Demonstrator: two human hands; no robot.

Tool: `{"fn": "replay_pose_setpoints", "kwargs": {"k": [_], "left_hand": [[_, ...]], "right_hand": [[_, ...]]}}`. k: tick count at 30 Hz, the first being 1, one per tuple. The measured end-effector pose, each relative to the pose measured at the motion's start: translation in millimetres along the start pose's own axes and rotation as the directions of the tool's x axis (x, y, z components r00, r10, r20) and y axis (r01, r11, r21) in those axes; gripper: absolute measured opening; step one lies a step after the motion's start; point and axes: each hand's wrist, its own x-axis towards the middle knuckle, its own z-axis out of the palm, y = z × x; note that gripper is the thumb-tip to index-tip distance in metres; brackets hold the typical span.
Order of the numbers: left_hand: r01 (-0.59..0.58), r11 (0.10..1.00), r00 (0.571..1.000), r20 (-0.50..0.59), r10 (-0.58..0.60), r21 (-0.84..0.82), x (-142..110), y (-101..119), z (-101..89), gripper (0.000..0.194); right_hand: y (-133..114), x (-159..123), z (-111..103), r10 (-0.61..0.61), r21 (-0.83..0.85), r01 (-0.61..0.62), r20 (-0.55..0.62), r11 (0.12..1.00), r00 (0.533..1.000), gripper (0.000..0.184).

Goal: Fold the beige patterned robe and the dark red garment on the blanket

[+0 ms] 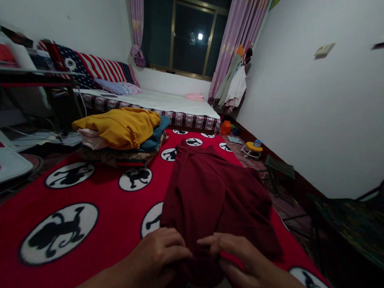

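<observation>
A dark red garment (206, 187), which looks like a long-sleeved top, lies spread on the red blanket (109, 221) in front of me. One long part of it runs lengthwise along its left side toward me. At its near end, my left hand (161, 255) has its fingers curled and closed on the cloth. Just to the right, my right hand (238, 258) grips the same end between thumb and fingers. A narrow band of the cloth bunches between both hands. Some fingertips are hidden in the fabric.
A stack of folded clothes with a yellow garment (122, 126) on top sits at the left on the blanket. Beyond is a low bed (162, 101). Along the right wall stand a small yellow stool (254, 147), a folding stool (279, 167) and a camouflage chair (354, 227).
</observation>
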Motion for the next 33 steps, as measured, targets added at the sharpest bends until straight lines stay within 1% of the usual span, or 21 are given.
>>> {"fn": "replay_pose_setpoints", "kwargs": {"k": [3, 6, 9, 10, 12, 13, 14, 15, 16, 17, 18, 19, 20, 21, 22, 24, 25, 27, 29, 31, 33], "left_hand": [[0.033, 0.995, 0.999, 0.010, -0.032, -0.092, -2.4, 13.4, -7.8, 0.055], [0.047, 0.980, 0.999, 0.013, -0.046, -0.194, -3.0, 28.4, -13.6, 0.053], [-0.004, 0.954, 0.999, 0.050, 0.020, -0.300, 3.4, 40.2, -23.8, 0.048], [0.004, 0.944, 0.998, 0.063, 0.018, -0.331, 8.7, 41.7, -30.1, 0.047], [0.090, 0.912, 0.996, 0.052, -0.075, -0.401, 26.3, 36.6, -46.7, 0.045], [0.150, 0.885, 0.987, 0.019, -0.158, -0.441, 38.4, 28.6, -55.7, 0.044], [0.189, 0.840, 0.970, -0.038, -0.241, -0.508, 51.8, 16.8, -64.0, 0.046], [0.193, 0.791, 0.930, -0.148, -0.336, -0.581, 65.4, 1.7, -70.4, 0.052], [0.197, 0.754, 0.870, -0.242, -0.429, -0.627, 77.9, -15.6, -74.4, 0.060], [0.245, 0.710, 0.799, -0.278, -0.533, -0.660, 88.0, -33.7, -75.5, 0.067], [0.300, 0.641, 0.721, -0.272, -0.638, -0.707, 95.0, -51.1, -73.6, 0.071], [0.367, 0.573, 0.658, -0.230, -0.717, -0.733, 98.5, -66.5, -69.2, 0.075], [0.408, 0.540, 0.631, -0.200, -0.750, -0.736, 99.0, -79.0, -62.8, 0.077], [0.420, 0.537, 0.634, -0.186, -0.751, -0.732, 96.9, -88.2, -55.1, 0.079], [0.419, 0.557, 0.653, -0.189, -0.733, -0.717, 93.4, -94.0, -47.0, 0.080], [0.388, 0.646, 0.701, -0.245, -0.670, -0.657, 85.1, -96.1, -33.0, 0.078], [0.376, 0.696, 0.718, -0.283, -0.636, -0.611, 81.6, -93.2, -28.2, 0.074], [0.347, 0.787, 0.749, -0.354, -0.560, -0.510, 76.8, -82.3, -23.7, 0.059], [0.309, 0.852, 0.787, -0.390, -0.479, -0.423, 73.0, -68.3, -23.6, 0.041], [0.289, 0.889, 0.825, -0.378, -0.419, -0.356, 67.2, -55.5, -23.9, 0.029], [0.306, 0.912, 0.862, -0.326, -0.388, -0.274, 59.1, -46.8, -22.1, 0.024]], "right_hand": [[15.2, 1.2, -2.4, -0.079, -0.064, 0.080, 0.020, 0.995, 0.997, 0.039], [19.3, 0.9, 4.0, -0.114, -0.156, 0.128, 0.099, 0.979, 0.989, 0.053], [14.1, 4.9, 9.2, -0.164, -0.138, 0.184, 0.144, 0.973, 0.976, 0.041], [13.3, 9.0, 8.9, -0.159, -0.088, 0.170, 0.120, 0.982, 0.980, 0.034], [17.4, 23.9, 4.4, -0.078, 0.108, 0.078, -0.005, 0.991, 0.997, 0.023], [23.1, 34.6, 0.8, 0.002, 0.247, 0.023, -0.101, 0.969, 0.995, 0.022], [31.4, 47.0, -3.1, 0.103, 0.396, -0.020, -0.190, 0.918, 0.976, 0.024], [41.9, 60.2, -6.7, 0.213, 0.530, -0.034, -0.281, 0.847, 0.936, 0.028], [53.9, 73.2, -9.6, 0.319, 0.628, -0.031, -0.352, 0.777, 0.880, 0.032], [66.4, 85.0, -11.4, 0.399, 0.689, -0.038, -0.374, 0.724, 0.837, 0.035], [78.5, 94.7, -12.0, 0.469, 0.719, -0.051, -0.395, 0.693, 0.790, 0.036], [89.5, 102.0, -11.4, 0.524, 0.737, -0.063, -0.414, 0.673, 0.744, 0.037], [98.7, 106.6, -9.6, 0.560, 0.750, -0.072, -0.424, 0.658, 0.711, 0.040], [105.7, 108.9, -7.0, 0.582, 0.760, -0.071, -0.430, 0.646, 0.690, 0.046], [110.3, 109.3, -4.1, 0.590, 0.770, -0.060, -0.434, 0.635, 0.681, 0.055], [112.3, 106.8, 0.9, 0.568, 0.767, -0.021, -0.456, 0.641, 0.686, 0.072], [110.2, 105.1, 2.1, 0.544, 0.746, -0.007, -0.480, 0.666, 0.688, 0.076], [102.1, 102.1, 1.0, 0.489, 0.681, 0.018, -0.544, 0.732, 0.682, 0.071], [93.1, 99.3, -3.6, 0.437, 0.636, 0.035, -0.568, 0.771, 0.697, 0.057], [88.0, 95.8, -8.9, 0.406, 0.621, 0.026, -0.544, 0.784, 0.734, 0.044], [89.5, 91.9, -13.0, 0.380, 0.565, -0.046, -0.491, 0.824, 0.784, 0.034]]}}
